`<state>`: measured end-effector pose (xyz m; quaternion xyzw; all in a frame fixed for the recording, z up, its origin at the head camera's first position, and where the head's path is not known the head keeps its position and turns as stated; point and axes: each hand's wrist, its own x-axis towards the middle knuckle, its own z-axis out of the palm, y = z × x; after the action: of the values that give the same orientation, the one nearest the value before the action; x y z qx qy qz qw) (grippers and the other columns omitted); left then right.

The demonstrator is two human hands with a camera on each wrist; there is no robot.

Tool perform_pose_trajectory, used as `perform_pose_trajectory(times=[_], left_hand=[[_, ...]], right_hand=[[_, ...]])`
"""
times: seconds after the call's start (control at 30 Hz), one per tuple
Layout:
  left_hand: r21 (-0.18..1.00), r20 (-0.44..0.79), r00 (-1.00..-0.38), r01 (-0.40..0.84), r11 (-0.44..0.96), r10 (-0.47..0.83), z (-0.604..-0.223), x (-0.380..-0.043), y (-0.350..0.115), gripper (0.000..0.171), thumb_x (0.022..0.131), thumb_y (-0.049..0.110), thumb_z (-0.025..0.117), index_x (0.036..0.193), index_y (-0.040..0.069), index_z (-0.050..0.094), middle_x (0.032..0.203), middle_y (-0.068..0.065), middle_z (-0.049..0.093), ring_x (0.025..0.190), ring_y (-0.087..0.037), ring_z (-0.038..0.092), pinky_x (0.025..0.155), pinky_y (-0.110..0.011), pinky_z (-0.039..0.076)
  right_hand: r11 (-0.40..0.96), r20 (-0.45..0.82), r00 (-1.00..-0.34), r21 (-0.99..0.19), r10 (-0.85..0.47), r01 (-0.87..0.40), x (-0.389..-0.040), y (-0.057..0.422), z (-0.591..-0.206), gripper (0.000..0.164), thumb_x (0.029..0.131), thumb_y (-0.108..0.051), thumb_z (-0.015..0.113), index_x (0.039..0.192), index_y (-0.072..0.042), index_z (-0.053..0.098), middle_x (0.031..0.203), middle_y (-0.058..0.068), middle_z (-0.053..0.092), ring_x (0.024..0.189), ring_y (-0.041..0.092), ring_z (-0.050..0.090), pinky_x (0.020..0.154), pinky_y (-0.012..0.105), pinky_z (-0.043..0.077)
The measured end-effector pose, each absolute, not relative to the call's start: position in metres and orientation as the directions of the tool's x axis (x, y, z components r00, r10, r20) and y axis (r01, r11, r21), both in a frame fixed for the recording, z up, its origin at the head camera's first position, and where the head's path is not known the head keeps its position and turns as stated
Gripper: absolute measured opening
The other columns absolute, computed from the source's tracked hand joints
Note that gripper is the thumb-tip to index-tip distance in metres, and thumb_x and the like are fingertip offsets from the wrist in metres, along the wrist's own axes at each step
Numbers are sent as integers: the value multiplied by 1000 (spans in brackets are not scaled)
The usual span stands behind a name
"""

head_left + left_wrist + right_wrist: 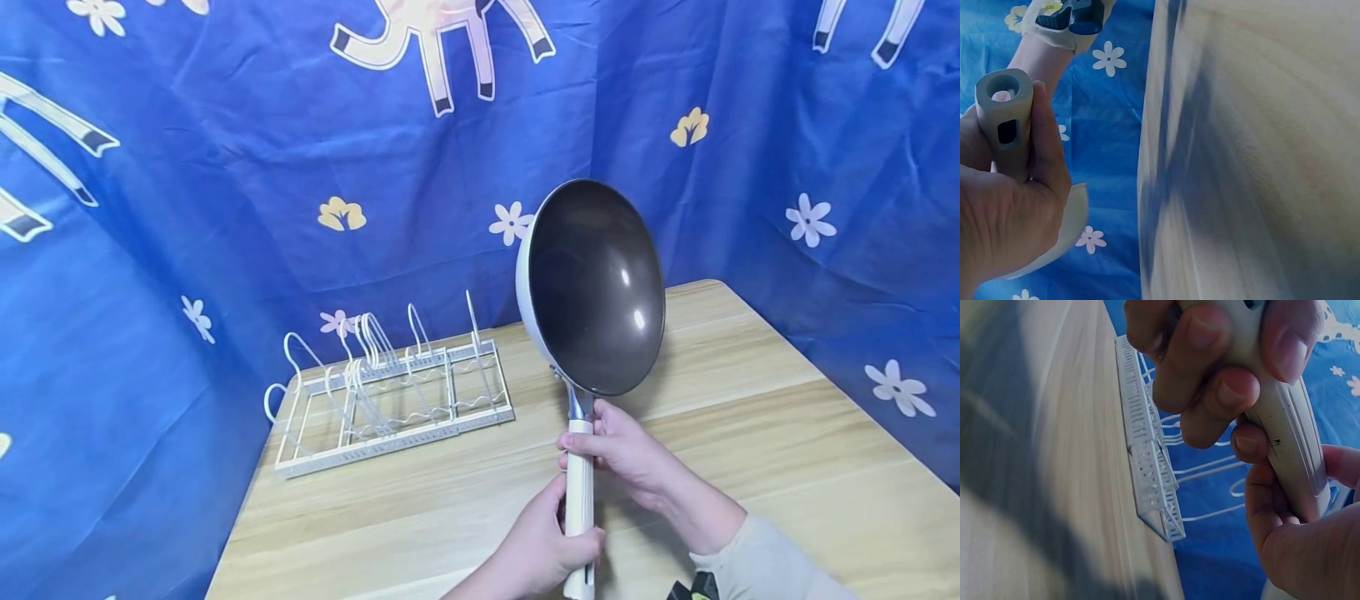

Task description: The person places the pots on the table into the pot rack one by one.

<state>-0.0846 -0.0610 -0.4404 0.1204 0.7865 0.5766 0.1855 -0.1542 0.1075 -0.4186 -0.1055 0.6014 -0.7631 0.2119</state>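
In the head view, a person holds a dark-lined pan (596, 292) clear of the wooden table (757, 433), its bowl at 3 o'clock from the view's centre. The open side faces the camera, and the pale handle (580, 496) points to 6 o'clock. The left hand (542, 540) grips the handle's lower part, thumb across it; the right hand (632, 457), between 1 and 2 o'clock from the left, grips it just below the bowl. A white wire rack (397, 443) stands on the table at 8 o'clock from the bowl, well apart. A blue patterned curtain (262, 208) hangs at 12 o'clock.
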Motion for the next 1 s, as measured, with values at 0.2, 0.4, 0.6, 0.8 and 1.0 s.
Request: perform_pose_trajectory(times=[0.2, 0.4, 0.6, 0.8, 1.0], left_hand=[[923, -104, -932, 40, 383, 347, -440, -78, -70, 44, 77, 18, 76, 117, 20, 57, 90, 8, 60, 77, -1, 58, 70, -18, 50], [888, -43, -947, 110, 447, 318, -440, -71, -82, 44, 80, 24, 76, 119, 23, 57, 88, 8, 60, 77, -1, 56, 69, -18, 49], [876, -1, -962, 130, 464, 271, -437, -64, -94, 46, 82, 27, 76, 123, 24, 56, 86, 9, 62, 76, 0, 58, 68, -18, 49], [875, 27, -976, 127, 467, 215, -428, -54, -106, 53, 83, 27, 76, 131, 20, 54, 87, 6, 65, 77, 0, 60, 69, -18, 51], [861, 54, -984, 131, 492, 168, -422, -44, -115, 58, 84, 27, 76, 136, 16, 51, 91, 4, 67, 80, 1, 60, 72, -19, 53]], right_hand=[[-140, -92, -883, -975, -459, 174, -152, 98, -412, 38, 90, -6, 68, 112, 0, 38, 90, 1, 64, 83, 16, 73, 80, 25, 59], [-107, -59, -866, -986, -496, 129, -150, 87, -405, 41, 90, -8, 69, 116, 3, 38, 91, 4, 63, 84, 16, 73, 79, 25, 58], [-134, -17, -832, -985, -555, 110, -150, 73, -397, 49, 92, -7, 67, 124, 10, 34, 93, 4, 63, 83, 16, 72, 80, 30, 61], [-182, 15, -793, -976, -609, 121, -148, 56, -386, 47, 92, -7, 67, 124, 7, 36, 93, 6, 63, 82, 17, 73, 83, 34, 63], [-197, 45, -745, -973, -666, 118, -145, 42, -378, 42, 93, -4, 65, 124, 6, 38, 93, 4, 63, 83, 17, 73, 85, 36, 63]])
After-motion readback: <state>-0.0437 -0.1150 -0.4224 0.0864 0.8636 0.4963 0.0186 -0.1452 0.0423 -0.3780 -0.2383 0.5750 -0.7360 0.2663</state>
